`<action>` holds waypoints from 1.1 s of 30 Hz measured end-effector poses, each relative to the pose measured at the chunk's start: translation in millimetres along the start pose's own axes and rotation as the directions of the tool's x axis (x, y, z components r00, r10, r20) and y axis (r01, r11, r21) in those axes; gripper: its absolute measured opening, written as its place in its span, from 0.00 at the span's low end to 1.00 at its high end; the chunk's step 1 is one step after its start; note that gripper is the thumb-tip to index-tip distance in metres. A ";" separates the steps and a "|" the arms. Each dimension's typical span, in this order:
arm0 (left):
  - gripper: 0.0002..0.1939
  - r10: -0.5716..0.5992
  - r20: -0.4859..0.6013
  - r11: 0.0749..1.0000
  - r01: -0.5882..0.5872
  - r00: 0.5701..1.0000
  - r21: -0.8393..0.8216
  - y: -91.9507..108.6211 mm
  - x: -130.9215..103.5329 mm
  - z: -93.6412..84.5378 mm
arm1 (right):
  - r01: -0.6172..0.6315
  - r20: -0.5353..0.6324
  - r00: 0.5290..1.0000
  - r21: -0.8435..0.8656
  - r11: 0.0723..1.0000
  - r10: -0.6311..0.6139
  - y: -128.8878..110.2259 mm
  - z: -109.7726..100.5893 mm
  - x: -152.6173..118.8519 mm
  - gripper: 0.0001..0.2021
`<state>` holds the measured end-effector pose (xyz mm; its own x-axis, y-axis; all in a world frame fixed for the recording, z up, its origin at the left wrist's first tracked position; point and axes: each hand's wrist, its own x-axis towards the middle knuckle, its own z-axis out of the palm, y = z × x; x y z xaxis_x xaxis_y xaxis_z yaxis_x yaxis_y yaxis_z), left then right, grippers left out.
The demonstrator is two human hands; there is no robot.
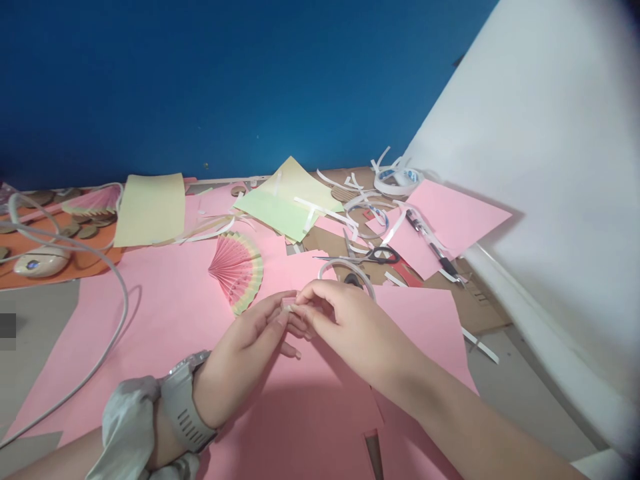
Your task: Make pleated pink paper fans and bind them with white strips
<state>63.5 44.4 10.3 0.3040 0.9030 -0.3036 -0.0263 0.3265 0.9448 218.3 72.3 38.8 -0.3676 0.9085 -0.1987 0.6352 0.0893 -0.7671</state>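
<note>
My left hand (257,330) and my right hand (345,320) meet over pink paper sheets (165,313). Between their fingertips is a small folded pink paper piece (289,302) with a pale edge, mostly covered by the fingers. Left thumb and forefinger pinch it from one side, and the right thumb and forefinger close on its other side. Just beyond the left hand lies a pleated paper fan (239,270), pink with a yellow and green rim and dark specks. Scissors (383,255) with black handles rest beyond the right hand.
White tape rolls (397,179) and paper strips lie at the back right, near a pen (435,247). Yellow and green sheets (290,200) lie at the back. At left are a mouse (43,261) and a looping cable (123,293). A blue wall (240,87) stands behind.
</note>
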 end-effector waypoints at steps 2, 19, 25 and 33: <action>0.14 0.002 0.002 1.000 -0.002 1.000 0.001 -0.7 -0.1 -0.2 | -0.003 -0.005 1.000 -0.019 1.000 0.003 0.1 0.0 0.4 0.07; 0.19 -0.050 0.015 0.859 0.035 0.999 0.511 11.1 -6.8 -14.3 | 0.036 0.038 0.999 -0.091 0.995 -0.033 -1.6 -0.9 0.9 0.09; 0.18 -0.037 -0.017 0.906 0.040 0.999 0.422 8.0 -2.6 -8.1 | 0.047 0.052 0.998 -0.076 0.996 -0.043 -2.4 -1.2 -0.4 0.10; 0.17 0.151 -0.061 0.745 -0.073 0.987 0.663 13.8 -1.4 -9.2 | -0.007 0.030 1.000 -0.018 1.000 0.007 -5.0 0.2 -3.6 0.09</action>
<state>53.9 50.2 22.6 0.2374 0.9574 -0.1643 0.5896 -0.0076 0.8077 216.3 68.5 43.2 -0.3831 0.8966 -0.2223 0.6498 0.0906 -0.7547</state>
